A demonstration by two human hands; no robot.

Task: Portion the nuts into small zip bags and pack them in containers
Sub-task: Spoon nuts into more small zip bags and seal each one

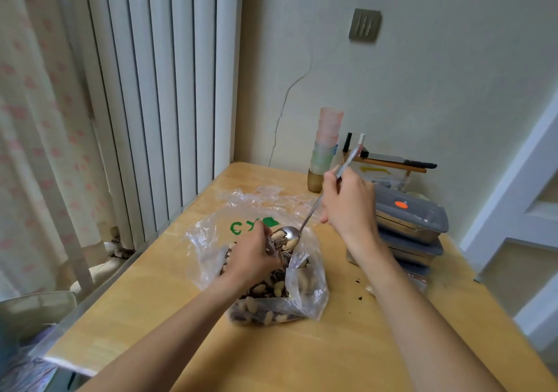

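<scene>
A: How far along is this looking?

B: Early, I'd judge. The right hand is gripping a spoon by its handle, and the bowl is sitting over the big bag with a couple of nuts on it.

A: And the left hand?

B: Its fingers are curling round something thin and clear at the bag's mouth; I'm guessing a zip bag, but I cannot tell for sure.

A: Where are the nuts lying?

B: Mostly heaped in the big bag on the table.

A: Any packing done?

B: The containers are standing stacked and lidded just right of the bag; their contents are hidden. Most portioning seems left.
</scene>
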